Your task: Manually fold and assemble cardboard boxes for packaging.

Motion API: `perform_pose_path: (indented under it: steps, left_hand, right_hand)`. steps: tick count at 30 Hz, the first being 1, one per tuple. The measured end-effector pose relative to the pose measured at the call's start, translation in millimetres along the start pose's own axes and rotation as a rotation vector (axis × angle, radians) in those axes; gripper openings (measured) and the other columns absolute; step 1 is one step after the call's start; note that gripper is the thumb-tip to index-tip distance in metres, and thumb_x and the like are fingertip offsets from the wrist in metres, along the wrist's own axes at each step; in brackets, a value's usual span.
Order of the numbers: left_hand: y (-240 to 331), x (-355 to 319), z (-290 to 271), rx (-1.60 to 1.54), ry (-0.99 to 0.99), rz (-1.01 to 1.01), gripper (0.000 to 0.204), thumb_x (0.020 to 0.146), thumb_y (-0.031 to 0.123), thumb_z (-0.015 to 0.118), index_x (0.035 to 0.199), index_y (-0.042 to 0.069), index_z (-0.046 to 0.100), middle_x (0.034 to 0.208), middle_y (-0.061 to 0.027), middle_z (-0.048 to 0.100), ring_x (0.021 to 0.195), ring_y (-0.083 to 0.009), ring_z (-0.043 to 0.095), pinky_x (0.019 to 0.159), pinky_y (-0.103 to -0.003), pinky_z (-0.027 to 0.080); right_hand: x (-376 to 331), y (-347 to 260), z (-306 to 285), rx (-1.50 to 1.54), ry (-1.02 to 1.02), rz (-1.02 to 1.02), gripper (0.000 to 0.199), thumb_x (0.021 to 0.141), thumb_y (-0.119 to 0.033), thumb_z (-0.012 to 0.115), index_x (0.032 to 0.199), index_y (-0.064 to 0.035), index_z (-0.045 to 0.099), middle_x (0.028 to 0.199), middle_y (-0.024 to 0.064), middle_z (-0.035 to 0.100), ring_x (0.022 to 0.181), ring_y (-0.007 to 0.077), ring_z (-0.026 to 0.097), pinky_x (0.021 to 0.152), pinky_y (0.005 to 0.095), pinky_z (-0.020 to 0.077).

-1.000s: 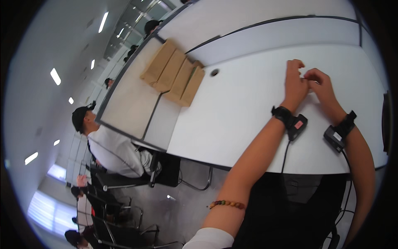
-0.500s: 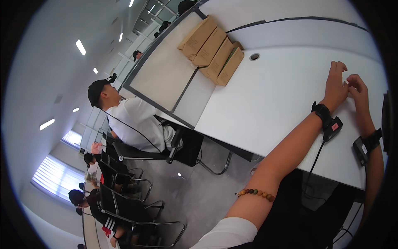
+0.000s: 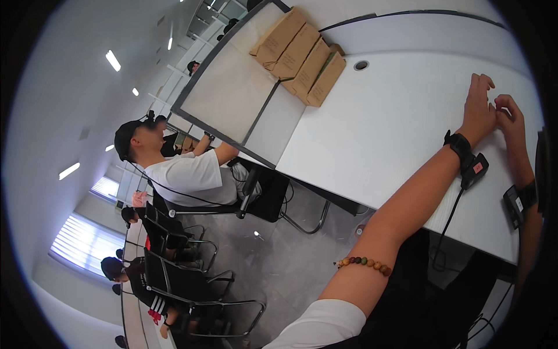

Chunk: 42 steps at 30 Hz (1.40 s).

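My left hand [image 3: 479, 115] rests over the white desk [image 3: 401, 116] at its right part. Its fingers are stretched out and slightly bent, with nothing seen in them. Just to the right is my right hand [image 3: 511, 118], with loosely curved fingers, its fingertips meeting or nearly meeting the left thumb side. No object shows between the two hands. A black strap with a small black box [image 3: 475, 170] sits on my left wrist, and a similar black box [image 3: 514, 205] on the right. A beaded bracelet [image 3: 364, 263] circles my left forearm near the elbow.
Several brown cardboard boxes [image 3: 314, 64] stand against the low partition [image 3: 226, 81] at the far left of the desk, near a round cable hole [image 3: 361, 66]. A cable [image 3: 446, 224] hangs from the left wrist box. Beyond the partition, a person [image 3: 186, 174] sits on a black chair.
The view has shifted a little, so the boxes sit higher in the picture. My hands stay close together in much the same pose. The seated person has turned and stretched an arm toward their desk.
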<state>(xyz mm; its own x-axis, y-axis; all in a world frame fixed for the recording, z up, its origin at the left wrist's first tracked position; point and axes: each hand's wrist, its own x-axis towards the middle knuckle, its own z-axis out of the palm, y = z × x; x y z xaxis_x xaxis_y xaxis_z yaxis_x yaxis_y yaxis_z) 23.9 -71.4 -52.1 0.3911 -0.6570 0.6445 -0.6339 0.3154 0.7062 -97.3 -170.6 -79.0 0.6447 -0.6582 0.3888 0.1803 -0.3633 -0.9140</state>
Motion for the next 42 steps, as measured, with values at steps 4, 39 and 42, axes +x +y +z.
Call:
perform_pose_path:
  steps: [4,39,42]
  left_hand:
    - [9,5,9,-0.068,-0.004,0.063,0.043,0.072,-0.016,0.053,0.107,0.007,0.045,0.109,-0.0122,0.045,0.094,-0.0331,0.055,0.075,-0.043,0.05]
    - [1,2,0,-0.065,-0.025,0.103,0.038,0.072,-0.015,0.053,0.105,0.004,0.05,0.106,-0.0141,0.048,0.095,-0.0293,0.055,0.069,-0.036,0.051]
    - [2,2,4,-0.094,-0.02,0.097,0.037,0.072,-0.015,0.052,0.104,0.004,0.05,0.106,-0.0139,0.049,0.095,-0.0292,0.055,0.07,-0.036,0.051]
  right_hand:
    - [-4,-16,-12,0.053,-0.038,0.022,0.019,0.086,-0.009,0.055,0.105,-0.007,0.056,0.1,-0.0026,0.053,0.092,0.0069,0.054,0.082,0.0227,0.0458]
    - [-2,-10,-1,0.181,-0.067,0.018,0.024,0.09,-0.005,0.053,0.113,-0.0067,0.059,0.108,-0.0008,0.058,0.103,0.0082,0.056,0.096,0.0263,0.0453]
    - [-1,-3,-11,0.115,-0.065,0.042,0.024,0.091,-0.006,0.054,0.114,-0.0065,0.059,0.111,-0.0002,0.059,0.104,0.0093,0.057,0.096,0.0264,0.0458]
